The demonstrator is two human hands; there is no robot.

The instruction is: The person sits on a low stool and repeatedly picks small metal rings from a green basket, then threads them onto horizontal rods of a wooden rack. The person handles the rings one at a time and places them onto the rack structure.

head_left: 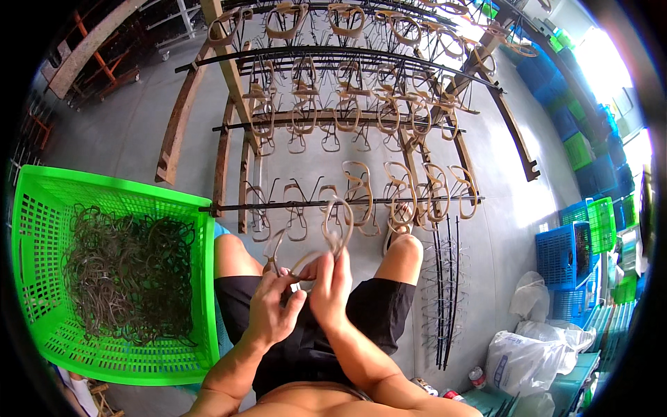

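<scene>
Both my hands are raised in front of my lap, close together. My right hand pinches a pale tan eyeglass frame, whose loop stands up above the fingers. My left hand is closed around a lower part of what looks like the same frame, with a darker rim piece rising past its fingers; whether this is a second frame I cannot tell. A small white bit shows between the hands. Just beyond them, a black rod carries several tan eyeglass frames hung in a row.
At my left stands a bright green basket with a tangled heap of dark eyeglass frames. Ahead, a wooden rack bears several rods of hung frames. Hooked black rods lie on the floor at right, near white plastic bags and blue crates.
</scene>
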